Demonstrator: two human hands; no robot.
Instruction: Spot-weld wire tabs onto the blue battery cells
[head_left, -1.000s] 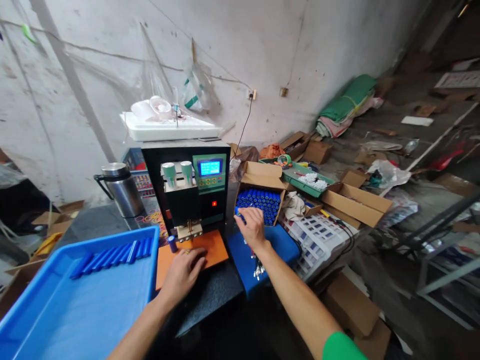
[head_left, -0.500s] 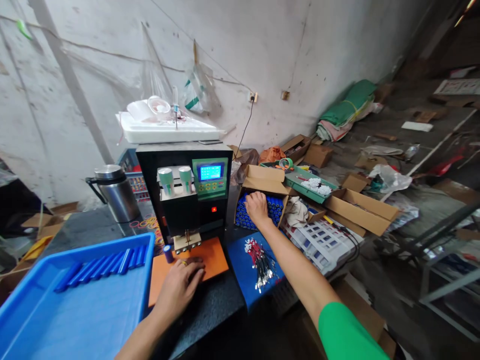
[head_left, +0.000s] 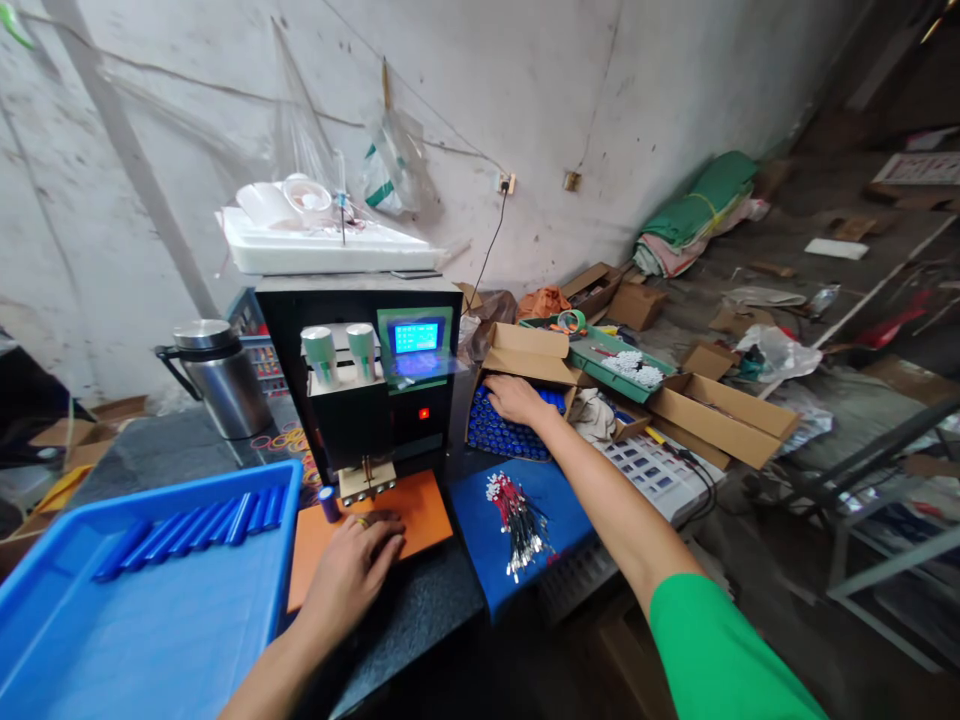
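My left hand point(head_left: 360, 560) rests on the orange board point(head_left: 427, 510) in front of the black machine point(head_left: 420, 440), its fingers a little bent and their tips partly hidden. Just beyond it a blue cylinder point(head_left: 328, 504) stands upright. My right hand point(head_left: 517, 400) reaches over the cardboard box point(head_left: 529, 342) of blue cylinders point(head_left: 499, 436); its fingers curl down at the box's left side, and what they touch is hidden. Several blue cylinders point(head_left: 199, 528) lie in a row in the blue tray point(head_left: 291, 540). Red and black wires point(head_left: 517, 520) lie on a blue sheet point(head_left: 480, 575).
A steel mug point(head_left: 225, 385) stands left of the machine, and a white foam lid point(head_left: 322, 250) lies on top of it. Behind the box is a green tray point(head_left: 600, 362) with white pieces. An open carton point(head_left: 720, 420) and a white crate point(head_left: 660, 475) are at the right.
My right hand has shifted slightly left over the box, with its wrist flatter. My left hand stays on the orange board. The whole view has shifted a little.
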